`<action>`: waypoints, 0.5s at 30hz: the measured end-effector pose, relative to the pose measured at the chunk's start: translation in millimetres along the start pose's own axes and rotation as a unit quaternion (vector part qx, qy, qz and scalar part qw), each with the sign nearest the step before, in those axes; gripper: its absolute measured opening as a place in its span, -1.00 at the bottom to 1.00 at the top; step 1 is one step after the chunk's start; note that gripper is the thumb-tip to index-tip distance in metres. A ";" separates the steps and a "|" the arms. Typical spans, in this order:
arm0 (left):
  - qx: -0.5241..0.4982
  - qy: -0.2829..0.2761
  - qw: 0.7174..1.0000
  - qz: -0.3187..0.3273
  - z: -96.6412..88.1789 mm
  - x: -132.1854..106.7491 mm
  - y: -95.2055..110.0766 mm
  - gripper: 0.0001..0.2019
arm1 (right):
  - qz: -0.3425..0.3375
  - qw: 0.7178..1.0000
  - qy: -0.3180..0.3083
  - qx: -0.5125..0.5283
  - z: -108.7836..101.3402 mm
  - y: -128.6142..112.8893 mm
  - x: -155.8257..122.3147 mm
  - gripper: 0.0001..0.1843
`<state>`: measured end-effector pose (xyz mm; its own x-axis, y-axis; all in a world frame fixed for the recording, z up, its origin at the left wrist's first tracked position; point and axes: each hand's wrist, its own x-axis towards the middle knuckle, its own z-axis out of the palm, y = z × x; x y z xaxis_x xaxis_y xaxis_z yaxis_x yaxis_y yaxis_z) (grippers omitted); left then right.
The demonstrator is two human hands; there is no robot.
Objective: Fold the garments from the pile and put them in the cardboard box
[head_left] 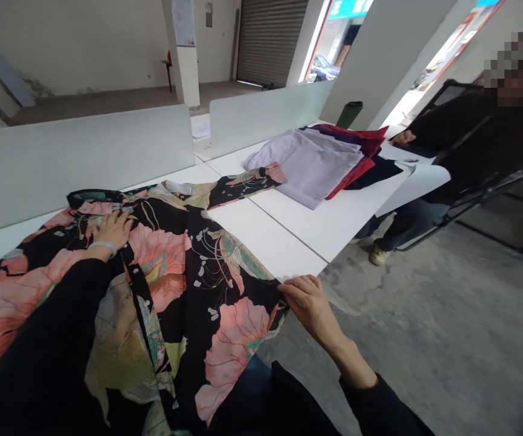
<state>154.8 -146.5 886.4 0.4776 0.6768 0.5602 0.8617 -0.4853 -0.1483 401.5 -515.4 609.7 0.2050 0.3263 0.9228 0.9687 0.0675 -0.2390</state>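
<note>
A black shirt [202,260] with large pink flowers is spread over the white table and hangs past its near edge towards my lap. One sleeve [243,183] stretches away to the right, its pink cuff touching a pile of folded clothes. My left hand [112,231], with a pale bangle at the wrist, lies flat on the shirt near the collar, fingers spread. At the shirt's right edge, my right hand [309,303] pinches the fabric between thumb and fingers, just off the table's edge.
A pile of folded lilac [311,160], red and dark clothes rests on the white table [297,227]. Low dividers [83,160] run along the back. A dark green cup [349,114] stands behind the pile. On the right, a person in black [470,133] sits by the table.
</note>
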 end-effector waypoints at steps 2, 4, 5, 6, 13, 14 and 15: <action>0.001 0.001 1.000 0.000 0.7 -0.5 -0.8 -0.40 | 0.000 1.000 0.015 -0.020 -3.1 9.5 -4.2 -0.78; 0.002 0.002 1.000 0.000 1.3 -1.1 -1.3 -0.40 | 0.001 0.999 0.023 -0.043 -6.8 20.0 -9.1 -0.78; 0.003 0.003 1.000 0.001 1.4 -1.4 -1.4 -0.40 | 0.001 0.998 0.026 -0.052 -8.1 24.6 -11.5 -0.79; 0.004 0.003 1.000 0.003 1.4 -1.7 -1.6 -0.40 | 0.000 0.998 0.026 -0.059 -8.9 28.4 -13.6 -0.79; 0.011 0.030 0.999 0.019 -1.1 -6.3 -0.7 -0.40 | 0.004 0.998 0.018 -0.058 -9.5 27.0 -15.4 -0.73; 0.011 0.050 0.998 0.025 -1.8 -7.4 -0.3 -0.40 | -0.004 0.998 0.015 -0.054 -9.8 24.7 -14.1 -0.72; 0.011 0.072 0.997 0.034 -2.6 -8.1 0.1 -0.40 | -0.014 0.999 0.012 -0.050 -10.1 22.4 -12.6 -0.72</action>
<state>150.6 -153.5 884.0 0.5068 0.5557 0.6590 0.8323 -0.5145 -0.2063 422.0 -527.5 595.8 0.1788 0.3036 0.9359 0.9831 -0.0177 -0.1821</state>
